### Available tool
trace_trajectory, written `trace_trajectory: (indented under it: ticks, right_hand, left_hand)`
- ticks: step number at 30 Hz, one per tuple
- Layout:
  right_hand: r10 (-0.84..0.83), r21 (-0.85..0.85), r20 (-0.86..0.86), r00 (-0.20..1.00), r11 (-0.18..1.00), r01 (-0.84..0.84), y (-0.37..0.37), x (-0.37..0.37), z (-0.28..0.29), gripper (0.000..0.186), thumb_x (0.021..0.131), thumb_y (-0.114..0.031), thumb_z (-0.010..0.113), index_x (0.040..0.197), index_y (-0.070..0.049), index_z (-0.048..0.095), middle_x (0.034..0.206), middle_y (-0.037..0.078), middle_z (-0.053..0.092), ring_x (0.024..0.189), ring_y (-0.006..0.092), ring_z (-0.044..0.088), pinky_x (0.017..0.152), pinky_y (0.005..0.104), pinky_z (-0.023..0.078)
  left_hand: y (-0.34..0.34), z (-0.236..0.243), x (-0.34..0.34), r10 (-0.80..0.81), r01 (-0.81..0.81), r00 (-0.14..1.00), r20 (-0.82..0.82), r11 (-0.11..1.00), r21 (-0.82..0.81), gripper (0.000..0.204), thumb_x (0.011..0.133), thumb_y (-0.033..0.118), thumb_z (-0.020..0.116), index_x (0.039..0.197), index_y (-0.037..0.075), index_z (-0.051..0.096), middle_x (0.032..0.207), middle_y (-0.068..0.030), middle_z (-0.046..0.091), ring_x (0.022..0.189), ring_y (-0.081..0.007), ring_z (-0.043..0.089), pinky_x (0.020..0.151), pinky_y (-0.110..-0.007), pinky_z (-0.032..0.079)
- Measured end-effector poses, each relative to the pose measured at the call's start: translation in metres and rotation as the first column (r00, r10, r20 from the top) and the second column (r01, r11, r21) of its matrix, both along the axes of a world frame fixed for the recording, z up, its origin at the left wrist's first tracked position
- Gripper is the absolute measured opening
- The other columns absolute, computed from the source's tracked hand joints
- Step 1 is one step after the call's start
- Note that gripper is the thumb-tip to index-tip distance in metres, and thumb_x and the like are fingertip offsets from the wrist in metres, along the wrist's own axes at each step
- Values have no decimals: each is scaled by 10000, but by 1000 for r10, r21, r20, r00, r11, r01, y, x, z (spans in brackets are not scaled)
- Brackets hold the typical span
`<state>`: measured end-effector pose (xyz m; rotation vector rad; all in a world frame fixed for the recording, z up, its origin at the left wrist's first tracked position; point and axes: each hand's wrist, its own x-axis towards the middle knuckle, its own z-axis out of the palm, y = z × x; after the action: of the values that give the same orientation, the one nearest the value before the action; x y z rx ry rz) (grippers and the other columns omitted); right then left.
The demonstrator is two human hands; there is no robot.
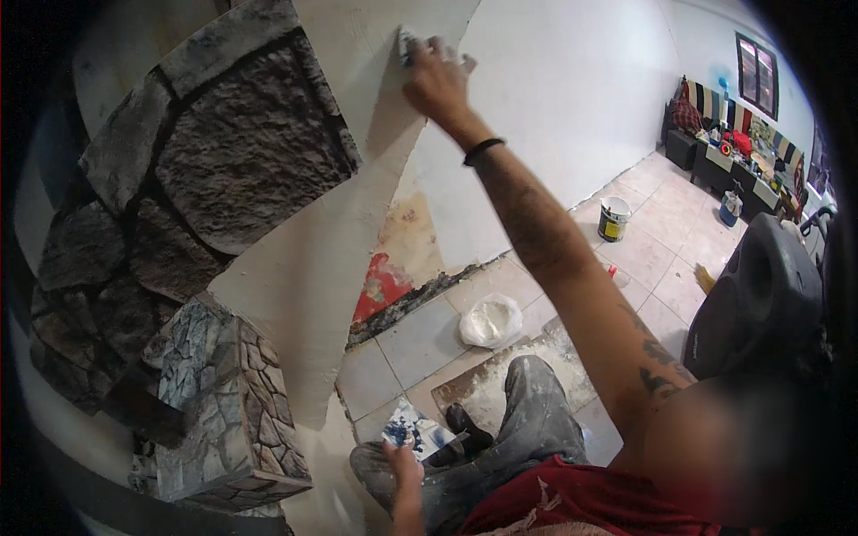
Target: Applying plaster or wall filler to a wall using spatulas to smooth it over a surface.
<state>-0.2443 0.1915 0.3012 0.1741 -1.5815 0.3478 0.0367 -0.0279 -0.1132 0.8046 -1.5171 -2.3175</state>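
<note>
My right arm reaches up to the pale plastered wall (pixel 572 116). The fingers of my right hand (pixel 438 79) are closed round a small putty knife (pixel 407 45), mostly hidden by the hand, at the wall surface. Low in the view, my left hand (pixel 404 463) grips a flat, pale spreader plate (pixel 416 431) with dark blue smears, held in front of my knee. A white bag of pale powder or paste (pixel 491 322) sits open on the tiles near the wall's foot.
Stone-patterned panels (pixel 250 143) and a stone-patterned block (pixel 232 411) stand at left. A dusty board (pixel 474 380) lies by my legs. Further right are a bucket (pixel 614 219), a spray bottle (pixel 731 205), a large black speaker (pixel 746 304) and a cluttered table (pixel 737 174).
</note>
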Motion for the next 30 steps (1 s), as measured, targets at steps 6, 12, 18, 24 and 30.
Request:
trace_trajectory:
  ticks: [6, 12, 18, 24, 30]
  right_hand:
    - [183, 102, -14, 983, 978, -180, -82, 31, -80, 461, 606, -113, 494, 1059, -36, 464, 988, 153, 458, 913, 279, 437, 813, 488, 257]
    - [326, 110, 170, 930, 931, -347, -76, 77, -96, 400, 675, -59, 431, 1070, -106, 476, 970, 107, 482, 956, 244, 440, 825, 508, 240]
    - [189, -133, 176, 966, 977, -167, 23, 28, 12, 378, 749, -102, 394, 1125, -105, 432, 1059, 169, 435, 956, 313, 433, 821, 558, 235]
    - [-30, 107, -56, 998, 994, 36, -25, -4, -43, 421, 654, -109, 434, 1073, -126, 471, 1008, 113, 494, 914, 269, 454, 801, 524, 251]
    - [407, 144, 237, 882, 883, -446, -111, 65, -137, 475, 650, -46, 437, 1125, -68, 441, 1033, 115, 458, 962, 256, 436, 864, 537, 179]
  left_hand:
    - [19, 8, -18, -69, 74, 986, -151, 997, 25, 397, 688, -124, 460, 1061, 11, 435, 991, -87, 508, 873, -197, 519, 742, -307, 438]
    - [6, 24, -21, -115, 121, 979, -167, 992, 26, 423, 680, -148, 418, 1065, 30, 427, 976, -77, 516, 854, -206, 538, 713, -329, 473]
    - [-8, 14, 9, -49, 49, 991, -124, 999, -3, 301, 717, -80, 489, 1005, 7, 472, 939, -73, 526, 827, -171, 522, 712, -299, 444]
    - [-1, -5, 12, 3, -2, 999, 36, 1000, -31, 335, 698, -93, 479, 1015, 15, 463, 954, -72, 522, 839, -190, 530, 711, -311, 450]
    - [9, -4, -1, -73, 77, 995, -61, 994, 73, 391, 689, -107, 477, 1052, 31, 440, 980, -72, 519, 857, -189, 528, 718, -297, 449]
